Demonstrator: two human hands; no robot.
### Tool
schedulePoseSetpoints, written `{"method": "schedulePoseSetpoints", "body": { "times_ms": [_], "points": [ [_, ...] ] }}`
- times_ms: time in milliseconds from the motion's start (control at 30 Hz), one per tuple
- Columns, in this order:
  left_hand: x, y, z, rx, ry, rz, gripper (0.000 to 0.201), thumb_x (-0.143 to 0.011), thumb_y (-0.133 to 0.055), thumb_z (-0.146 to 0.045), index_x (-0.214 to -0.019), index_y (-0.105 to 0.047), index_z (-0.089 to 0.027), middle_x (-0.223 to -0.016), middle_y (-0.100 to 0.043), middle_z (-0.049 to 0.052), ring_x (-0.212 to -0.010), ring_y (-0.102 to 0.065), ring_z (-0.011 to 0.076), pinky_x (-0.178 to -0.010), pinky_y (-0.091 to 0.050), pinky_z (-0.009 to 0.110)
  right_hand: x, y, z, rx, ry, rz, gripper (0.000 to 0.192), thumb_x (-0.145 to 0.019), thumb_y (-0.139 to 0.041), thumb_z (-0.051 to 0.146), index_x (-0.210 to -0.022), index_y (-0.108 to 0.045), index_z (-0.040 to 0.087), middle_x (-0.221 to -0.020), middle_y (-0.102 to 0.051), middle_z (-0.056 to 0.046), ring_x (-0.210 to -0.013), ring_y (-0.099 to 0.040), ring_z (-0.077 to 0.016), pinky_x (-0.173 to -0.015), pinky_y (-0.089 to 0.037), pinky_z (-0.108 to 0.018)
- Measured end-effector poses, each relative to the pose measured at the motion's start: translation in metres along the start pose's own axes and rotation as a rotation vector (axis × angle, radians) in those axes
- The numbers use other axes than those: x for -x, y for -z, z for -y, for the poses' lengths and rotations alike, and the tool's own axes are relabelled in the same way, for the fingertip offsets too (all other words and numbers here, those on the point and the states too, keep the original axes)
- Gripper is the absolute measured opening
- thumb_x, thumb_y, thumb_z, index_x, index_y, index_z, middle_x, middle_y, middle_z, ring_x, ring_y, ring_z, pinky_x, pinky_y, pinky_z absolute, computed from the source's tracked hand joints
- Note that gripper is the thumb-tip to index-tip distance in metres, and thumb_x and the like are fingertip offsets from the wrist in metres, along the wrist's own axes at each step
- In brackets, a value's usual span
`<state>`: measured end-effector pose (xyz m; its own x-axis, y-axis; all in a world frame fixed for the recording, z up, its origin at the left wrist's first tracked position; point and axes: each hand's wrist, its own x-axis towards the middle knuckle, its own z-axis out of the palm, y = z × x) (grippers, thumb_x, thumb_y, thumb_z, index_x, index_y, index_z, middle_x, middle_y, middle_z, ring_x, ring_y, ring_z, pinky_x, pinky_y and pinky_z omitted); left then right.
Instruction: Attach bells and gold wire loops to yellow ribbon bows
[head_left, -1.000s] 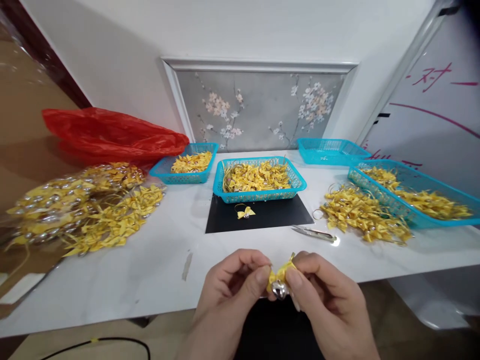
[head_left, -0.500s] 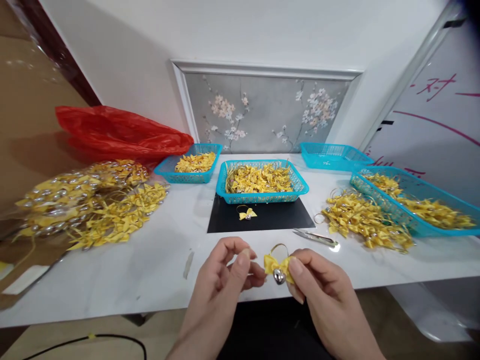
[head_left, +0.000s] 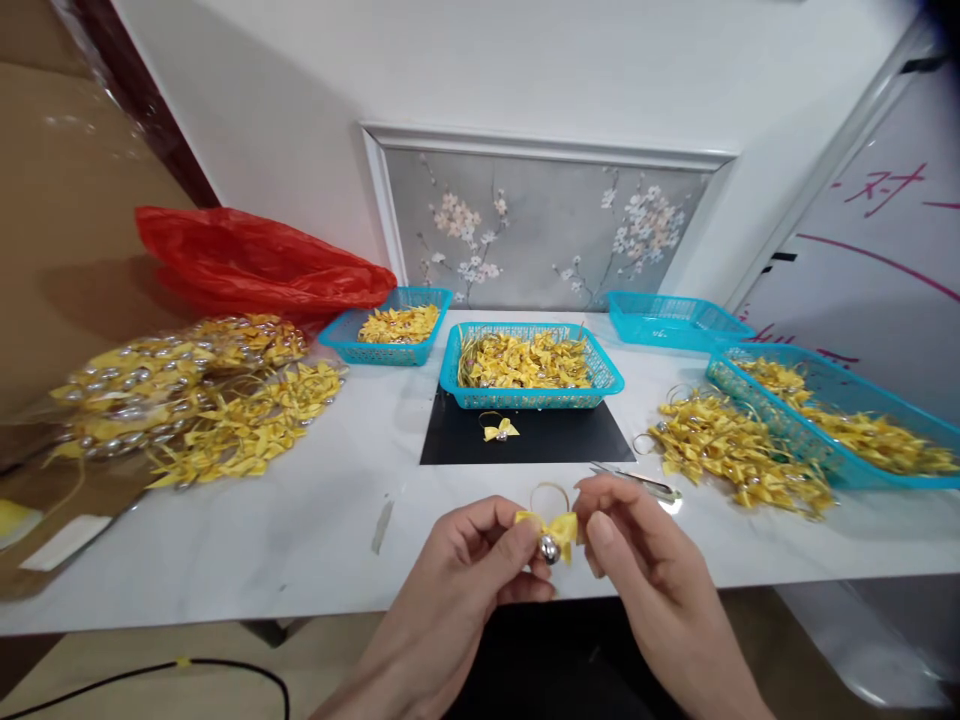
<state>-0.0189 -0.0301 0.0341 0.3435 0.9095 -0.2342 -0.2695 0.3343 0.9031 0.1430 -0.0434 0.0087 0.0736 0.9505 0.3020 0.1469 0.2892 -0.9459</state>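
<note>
While the left hand [head_left: 480, 560] is pinching the left wing of a yellow bow [head_left: 565, 528], with thumb and fingers clamped on the ribbon, the rest of the bow is extending rightward beyond the thumb tip. Its silver bell [head_left: 550, 549] is hanging at the middle, just beside that grip, and its thin gold loop [head_left: 552, 486] is rising above the ribbon. The right hand [head_left: 652, 560] is hovering at the bow's other wing, thumb and index finger standing apart; whether its fingertips are touching the ribbon, I cannot tell. The 2 hands are holding the bow between them, above the front part of the white table [head_left: 300, 570].

Behind the hands, 1 finished-looking bow with a bell [head_left: 501, 430] is lying on a black mat [head_left: 454, 440], in front of a blue basket [head_left: 532, 402] that is holding many more. Silver snips [head_left: 645, 483] are resting near the mat's right corner, partly hidden by the right fingers. A heap of bows [head_left: 739, 455] is spreading beside the right-hand basket [head_left: 787, 412], and bagged bows [head_left: 135, 390] are lying at far left, near a red plastic bag [head_left: 262, 265].
</note>
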Motion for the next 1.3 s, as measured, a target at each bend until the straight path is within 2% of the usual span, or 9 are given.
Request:
{"method": "schedulePoseSetpoints", "body": {
  "times_ms": [100,200,300,467,600,833,1033,1167,1300],
  "points": [
    [0.001,0.005,-0.003,-0.244,-0.045,0.004,0.022,-0.087,-0.064,-0.032,-0.074,-0.061,-0.015,-0.069,-0.060,-0.001,-0.068,-0.054,0.0119,-0.070,-0.046,0.025,-0.010,0.010,0.005,0.110,0.100,0.106,0.017,-0.096,-0.049,0.031,-0.094,-0.063,0.022,-0.079,-0.061,-0.001,-0.065,-0.055,-0.0138,-0.057,-0.046,-0.022],
    [-0.002,0.005,-0.008,-0.486,-0.125,-0.007,0.019,-0.087,-0.062,-0.031,-0.075,-0.061,-0.017,-0.069,-0.057,-0.003,-0.070,-0.051,0.0133,-0.067,-0.042,0.025,-0.022,0.015,0.012,0.216,0.152,0.249,0.017,-0.095,-0.051,0.028,-0.089,-0.065,0.021,-0.081,-0.064,-0.002,-0.072,-0.058,-0.0161,-0.063,-0.045,-0.026],
    [-0.004,0.003,-0.012,-0.559,-0.161,0.009,0.020,-0.087,-0.060,-0.032,-0.074,-0.060,-0.018,-0.068,-0.053,-0.004,-0.067,-0.045,0.0132,-0.063,-0.038,0.025,-0.030,0.014,0.016,0.273,0.178,0.349,0.013,-0.093,-0.054,0.024,-0.084,-0.064,0.020,-0.079,-0.063,-0.001,-0.071,-0.056,-0.0154,-0.063,-0.043,-0.026],
    [-0.005,0.001,-0.012,-0.431,-0.133,0.073,0.016,-0.086,-0.063,-0.028,-0.074,-0.059,-0.017,-0.070,-0.055,-0.003,-0.069,-0.049,0.0137,-0.067,-0.041,0.026,-0.031,0.006,0.014,0.222,0.126,0.376,0.021,-0.094,-0.050,0.024,-0.074,-0.055,0.020,-0.067,-0.055,0.002,-0.063,-0.049,-0.0132,-0.058,-0.039,-0.025],
    [-0.007,0.004,-0.008,-0.295,-0.104,0.068,0.012,-0.082,-0.068,-0.025,-0.078,-0.060,-0.017,-0.070,-0.054,-0.003,-0.069,-0.050,0.0129,-0.069,-0.043,0.026,-0.030,0.002,0.011,0.173,0.047,0.339,0.023,-0.096,-0.046,0.029,-0.075,-0.051,0.020,-0.066,-0.050,0.003,-0.062,-0.046,-0.0130,-0.053,-0.036,-0.024],
    [-0.007,0.009,-0.009,-0.216,-0.018,0.127,0.021,-0.085,-0.067,-0.036,-0.081,-0.064,-0.016,-0.078,-0.056,-0.001,-0.075,-0.052,0.0129,-0.074,-0.046,0.026,-0.033,0.004,0.014,0.203,0.049,0.369,0.021,-0.095,-0.047,0.025,-0.075,-0.050,0.020,-0.066,-0.051,0.003,-0.063,-0.046,-0.0131,-0.055,-0.036,-0.024],
    [-0.013,0.008,-0.005,-0.249,-0.037,0.089,0.032,-0.082,-0.069,-0.041,-0.066,-0.059,-0.016,-0.064,-0.056,-0.002,-0.063,-0.050,0.0107,-0.065,-0.043,0.021,-0.033,0.003,0.014,0.163,0.016,0.403,0.019,-0.093,-0.049,0.023,-0.075,-0.052,0.019,-0.066,-0.052,0.003,-0.062,-0.047,-0.0127,-0.053,-0.036,-0.023],
    [-0.017,0.006,0.000,-0.072,0.002,0.087,0.030,-0.077,-0.076,-0.035,-0.062,-0.058,-0.016,-0.065,-0.057,-0.003,-0.063,-0.052,0.0104,-0.066,-0.045,0.022,-0.033,0.000,0.009,0.076,-0.003,0.365,0.023,-0.095,-0.048,0.029,-0.074,-0.051,0.019,-0.065,-0.049,0.003,-0.062,-0.045,-0.0125,-0.053,-0.036,-0.023],
    [-0.016,0.003,-0.001,0.045,-0.026,0.092,0.029,-0.080,-0.073,-0.031,-0.060,-0.059,-0.015,-0.064,-0.055,-0.002,-0.064,-0.049,0.0109,-0.066,-0.043,0.022,-0.032,-0.002,0.006,0.022,-0.015,0.303,0.026,-0.096,-0.047,0.033,-0.074,-0.049,0.020,-0.066,-0.045,0.004,-0.061,-0.043,-0.0124,-0.055,-0.037,-0.024]
  ]
}}
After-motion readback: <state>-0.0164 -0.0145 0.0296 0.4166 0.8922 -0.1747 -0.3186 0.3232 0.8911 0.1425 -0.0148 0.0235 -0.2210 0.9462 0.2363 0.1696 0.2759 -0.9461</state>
